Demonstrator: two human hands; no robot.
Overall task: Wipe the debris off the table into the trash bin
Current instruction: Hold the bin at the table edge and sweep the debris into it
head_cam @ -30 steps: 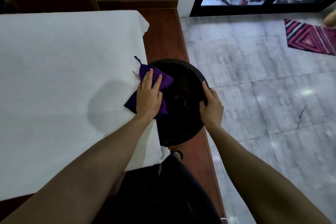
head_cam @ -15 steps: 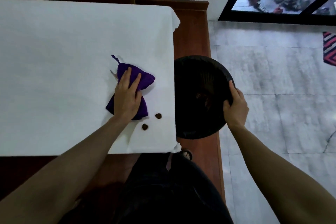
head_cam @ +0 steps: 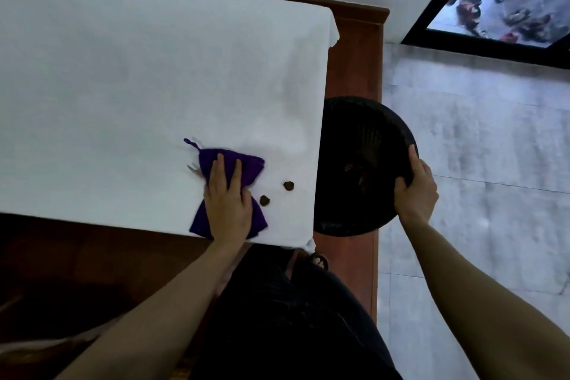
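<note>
Atop cloth (head_cam: 246, 168), left hand (head_cam: 228, 203) flat

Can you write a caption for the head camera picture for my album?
Left hand presses a purple cloth beside two crumbs while the right hand holds the black bin.

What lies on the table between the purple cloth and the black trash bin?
Two small brown bits of debris, one nearer the cloth, one nearer the bin, on the white tablecloth. The head view shows this.
</note>
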